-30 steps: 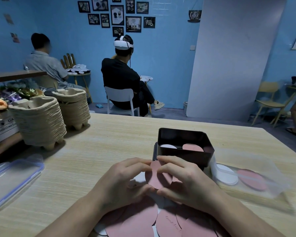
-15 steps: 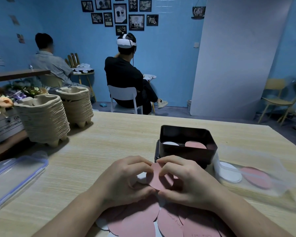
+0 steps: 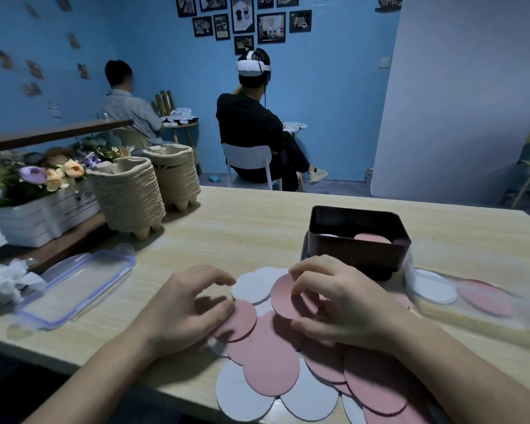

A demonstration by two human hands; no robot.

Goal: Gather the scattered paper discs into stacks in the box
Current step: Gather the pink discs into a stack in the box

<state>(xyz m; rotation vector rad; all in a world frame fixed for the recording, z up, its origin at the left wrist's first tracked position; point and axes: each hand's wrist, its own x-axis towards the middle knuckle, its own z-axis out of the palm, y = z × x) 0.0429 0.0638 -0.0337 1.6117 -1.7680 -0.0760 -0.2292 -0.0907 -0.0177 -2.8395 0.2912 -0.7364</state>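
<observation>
Head view: the paper discs (image 3: 270, 362), pink and white, are lying fanned along the near edge of the table (image 3: 242, 228), just before the dark box (image 3: 355, 252). They are looking thin, light and bendy, best pinched at the rim. The right hand (image 3: 343, 304) is pinching one pink disc (image 3: 283, 298) by its edge; the left hand (image 3: 181, 307), loosely curled, is touching another and gripping nothing.

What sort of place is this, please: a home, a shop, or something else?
Probably a café-style room used as a workroom: framed coffee pictures on the blue wall, stacks of beige moulded-pulp cup carriers, and a seated person wearing a white headset.
</observation>
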